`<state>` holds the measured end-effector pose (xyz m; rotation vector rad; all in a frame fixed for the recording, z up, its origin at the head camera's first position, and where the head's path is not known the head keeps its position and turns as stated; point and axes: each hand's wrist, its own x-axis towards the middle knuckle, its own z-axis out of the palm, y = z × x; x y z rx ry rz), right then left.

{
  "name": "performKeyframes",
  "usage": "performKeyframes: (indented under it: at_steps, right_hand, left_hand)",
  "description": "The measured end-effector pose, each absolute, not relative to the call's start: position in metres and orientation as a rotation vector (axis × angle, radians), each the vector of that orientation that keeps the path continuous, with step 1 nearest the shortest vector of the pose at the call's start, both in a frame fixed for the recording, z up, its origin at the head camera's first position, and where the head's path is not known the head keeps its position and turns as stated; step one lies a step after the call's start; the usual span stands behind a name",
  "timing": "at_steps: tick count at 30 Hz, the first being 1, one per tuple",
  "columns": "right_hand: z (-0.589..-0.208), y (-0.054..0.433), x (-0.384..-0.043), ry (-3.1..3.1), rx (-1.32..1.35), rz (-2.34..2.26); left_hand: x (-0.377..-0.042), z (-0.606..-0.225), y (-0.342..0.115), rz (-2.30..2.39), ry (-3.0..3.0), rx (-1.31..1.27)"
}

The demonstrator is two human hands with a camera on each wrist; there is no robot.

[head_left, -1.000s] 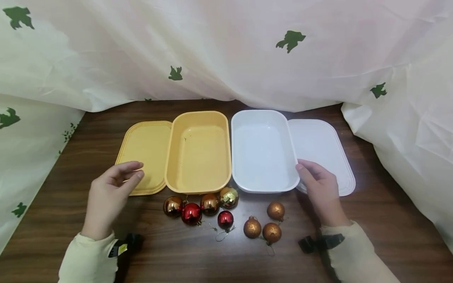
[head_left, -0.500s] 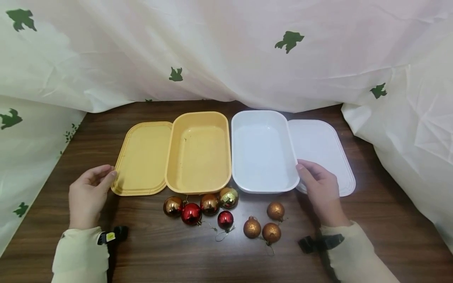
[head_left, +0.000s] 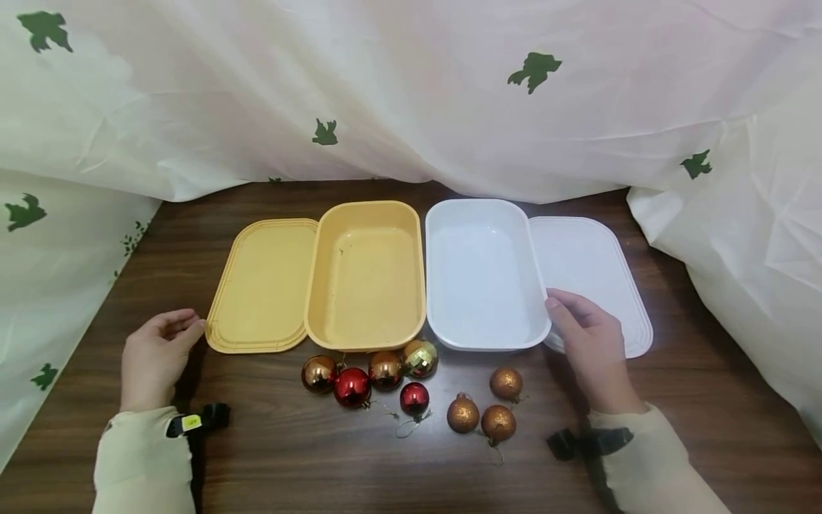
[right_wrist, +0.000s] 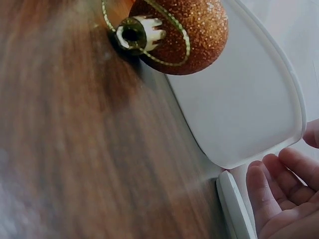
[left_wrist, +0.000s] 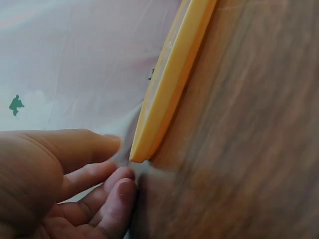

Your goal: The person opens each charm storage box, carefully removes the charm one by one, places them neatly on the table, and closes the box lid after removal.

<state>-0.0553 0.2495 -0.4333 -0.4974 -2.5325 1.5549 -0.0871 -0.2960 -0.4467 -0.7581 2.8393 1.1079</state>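
Observation:
My right hand (head_left: 594,350) pinches the right rim of a deep white plastic box (head_left: 484,278). Thumb and fingers lie on either side of that rim in the right wrist view. My left hand (head_left: 157,360) is at the lower left corner of a flat yellow lid (head_left: 263,285), thumb and fingers parted. Seen from the left wrist, its fingertips (left_wrist: 112,144) lie close to the lid's edge without gripping it; whether they touch is unclear. A deep yellow box (head_left: 366,282) stands between that lid and the white box. Both boxes hold no ornaments.
Shiny brown, red and gold Christmas balls (head_left: 352,387) lie before the yellow box. Three glittery copper balls (head_left: 498,424) lie before the white one. A white lid (head_left: 587,275) rests right of the boxes. A pale curtain (head_left: 398,100) hangs behind the wooden table (head_left: 359,471).
My left hand has moved left, from over the yellow lid to its lower left corner. My right hand keeps its hold on the white box; the boxes and balls stay put.

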Motion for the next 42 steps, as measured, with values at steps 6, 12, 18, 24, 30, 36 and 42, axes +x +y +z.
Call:
performKeyframes:
  at_steps: [6, 12, 18, 24, 30, 36, 42]
  right_hand:
    - [-0.433, 0.249, -0.055, -2.519, -0.481, 1.56]
    - [-0.432, 0.249, -0.054, -2.485, -0.449, 1.563]
    - [-0.426, 0.249, -0.052, -2.401, -0.416, 1.573]
    - [-0.417, 0.245, -0.052, -2.367, -0.4, 1.554]
    - [-0.408, 0.242, -0.053, -2.306, -0.301, 1.539]
    - [-0.396, 0.241, -0.054, -2.329, -0.219, 1.48]
    - [-0.386, 0.225, -0.06, -2.382, -0.045, 1.408]
  left_hand:
    - [-0.088, -0.444, -0.296, 0.927, 2.872, -0.682]
    - [-0.09, -0.443, -0.294, 0.902, 2.887, -0.685]
    - [-0.091, -0.444, -0.294, 0.909, 2.895, -0.745]
    - [-0.09, -0.441, -0.292, 0.944, 2.906, -0.794]
    - [-0.09, -0.439, -0.291, 1.015, 2.88, -0.817]
    - [-0.091, -0.442, -0.295, 1.138, 2.785, -0.812]
    - [-0.089, -0.445, -0.301, 1.369, 2.672, -0.805]
